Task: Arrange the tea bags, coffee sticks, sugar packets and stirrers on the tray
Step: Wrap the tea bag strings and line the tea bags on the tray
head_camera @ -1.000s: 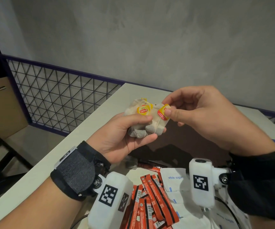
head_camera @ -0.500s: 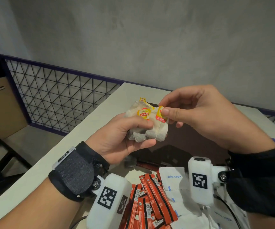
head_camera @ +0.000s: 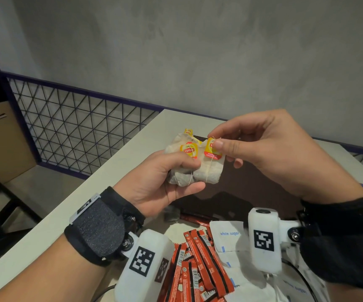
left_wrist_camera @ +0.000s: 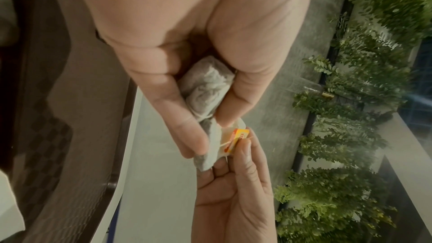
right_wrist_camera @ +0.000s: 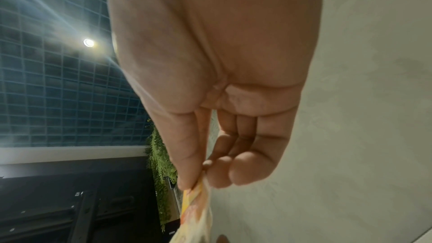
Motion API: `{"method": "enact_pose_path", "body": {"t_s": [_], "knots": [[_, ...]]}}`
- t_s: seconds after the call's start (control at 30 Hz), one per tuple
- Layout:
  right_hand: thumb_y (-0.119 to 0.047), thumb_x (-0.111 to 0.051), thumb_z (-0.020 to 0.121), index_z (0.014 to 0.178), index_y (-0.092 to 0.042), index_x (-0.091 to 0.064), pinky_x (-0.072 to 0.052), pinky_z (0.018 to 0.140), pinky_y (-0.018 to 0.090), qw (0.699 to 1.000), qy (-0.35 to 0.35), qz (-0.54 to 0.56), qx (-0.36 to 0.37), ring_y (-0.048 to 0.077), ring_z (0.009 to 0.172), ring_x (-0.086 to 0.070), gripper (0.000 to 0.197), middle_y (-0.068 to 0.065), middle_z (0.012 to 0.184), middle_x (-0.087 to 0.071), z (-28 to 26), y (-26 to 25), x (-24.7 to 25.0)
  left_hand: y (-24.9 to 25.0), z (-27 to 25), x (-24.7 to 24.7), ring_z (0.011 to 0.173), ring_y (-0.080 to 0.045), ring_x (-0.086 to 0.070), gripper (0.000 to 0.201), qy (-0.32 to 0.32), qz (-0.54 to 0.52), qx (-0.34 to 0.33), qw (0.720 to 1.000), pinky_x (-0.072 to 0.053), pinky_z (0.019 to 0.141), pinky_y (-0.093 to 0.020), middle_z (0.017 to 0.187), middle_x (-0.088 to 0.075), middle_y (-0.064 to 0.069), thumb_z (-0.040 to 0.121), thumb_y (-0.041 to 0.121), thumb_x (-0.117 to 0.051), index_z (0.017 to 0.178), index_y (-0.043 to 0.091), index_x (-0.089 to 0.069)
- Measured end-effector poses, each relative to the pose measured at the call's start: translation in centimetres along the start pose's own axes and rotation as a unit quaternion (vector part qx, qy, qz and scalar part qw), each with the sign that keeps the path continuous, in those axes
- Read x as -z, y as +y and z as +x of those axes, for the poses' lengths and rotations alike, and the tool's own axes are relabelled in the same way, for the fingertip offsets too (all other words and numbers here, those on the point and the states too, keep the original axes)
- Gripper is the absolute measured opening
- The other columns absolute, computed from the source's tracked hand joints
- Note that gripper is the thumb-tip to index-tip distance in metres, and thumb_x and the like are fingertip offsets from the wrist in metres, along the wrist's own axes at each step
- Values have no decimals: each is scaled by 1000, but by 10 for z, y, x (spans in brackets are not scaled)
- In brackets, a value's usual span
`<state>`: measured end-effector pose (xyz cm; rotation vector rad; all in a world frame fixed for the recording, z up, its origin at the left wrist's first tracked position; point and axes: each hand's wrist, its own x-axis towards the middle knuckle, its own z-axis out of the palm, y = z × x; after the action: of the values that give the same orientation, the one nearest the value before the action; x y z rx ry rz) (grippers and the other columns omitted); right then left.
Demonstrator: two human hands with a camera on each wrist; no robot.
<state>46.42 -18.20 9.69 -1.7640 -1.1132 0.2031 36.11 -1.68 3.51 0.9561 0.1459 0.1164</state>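
My left hand (head_camera: 172, 175) grips a small bunch of tea bags (head_camera: 185, 175) above the table, fingers and thumb curled round them (left_wrist_camera: 205, 88). The bags are pale paper with yellow-and-red tags. My right hand (head_camera: 217, 147) pinches the tag (head_camera: 213, 151) of the rightmost tea bag (head_camera: 211, 171) between thumb and forefinger, seen too in the left wrist view (left_wrist_camera: 238, 137) and the right wrist view (right_wrist_camera: 192, 197). Below the hands lies a dark brown tray (head_camera: 252, 192). Red coffee sticks (head_camera: 200, 264) and white sugar packets (head_camera: 228, 236) are piled at the near edge. No stirrers show.
A loose tea bag (head_camera: 173, 214) and a dark red stick (head_camera: 195, 219) lie at the tray's near edge. The white table (head_camera: 102, 184) ends at the left, with a purple wire-mesh rail (head_camera: 78, 127) beyond. A grey wall (head_camera: 198, 51) stands behind.
Both hands have stayed almost in place. My right thumb and forefinger have lifted the tag slightly and drawn its tea bag a little to the right of the bunch.
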Motion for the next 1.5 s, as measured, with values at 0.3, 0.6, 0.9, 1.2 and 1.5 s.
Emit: {"method": "enact_pose_path", "body": {"t_s": [0.3,0.6,0.9,1.2,1.5], "knots": [[-10,-78,86,94,-12,-81,-53,57,26,1000,-5,-7,-16,9,61,-61,9,7,79,-77,0,1,-1,0,-3,-2,82,-17,-76,42,-16,24,-23,999,-59,53,-23,101,-77,-8,74,13,-72,115,11,-68],[-17,-79,85,90,-10,-78,-53,59,27,1000,3,-5,-26,12,57,-59,9,14,75,-73,1,2,-4,-2,0,-2,67,-12,-72,31,-10,45,-33,998,-57,49,-21,89,-76,-5,73,14,-72,104,14,-70],[-10,-78,84,91,-5,-78,-53,61,31,999,-2,17,-29,15,62,-63,9,17,76,-74,1,6,-1,-3,0,-1,72,-15,-73,36,-8,43,-39,998,-58,49,-25,96,-75,-7,77,21,-72,112,14,-70],[-16,-79,85,92,-12,-79,-51,60,36,999,-10,-15,-30,19,60,-63,8,14,79,-76,1,4,-2,-3,3,1,74,-17,-73,40,19,49,-71,996,-58,51,-27,98,-75,-11,75,22,-73,114,14,-69],[-19,-78,87,92,-15,-79,-55,59,31,998,-12,-55,-28,20,64,-66,6,10,78,-76,1,3,-2,-5,5,3,71,-17,-71,32,23,61,-89,994,-56,50,-26,96,-74,-11,80,18,-73,111,14,-67]]}}
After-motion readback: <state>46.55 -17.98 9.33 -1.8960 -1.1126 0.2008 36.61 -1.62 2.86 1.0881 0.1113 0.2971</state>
